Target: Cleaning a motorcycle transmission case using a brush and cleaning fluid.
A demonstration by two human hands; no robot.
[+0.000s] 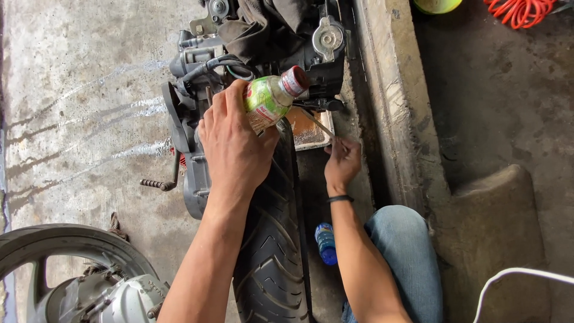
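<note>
My left hand (233, 143) grips a small plastic bottle (272, 98) with a green label and a red cap, tilted over the back of a scooter engine (263, 42). My right hand (342, 162) pinches a thin metal rod (317, 124) that reaches up towards the engine, just above a dirty white tray (308, 136) on the floor. A black band sits on my right wrist. The scooter's black rear tyre (272, 245) runs between my two forearms.
A blue bottle (326, 244) lies on the floor by my right forearm. My jeans-clad knee (403, 251) is at the right. A concrete kerb (394, 101) runs along the right. A second wheel (72, 275) sits bottom left. Orange coiled hose (519, 11) lies top right.
</note>
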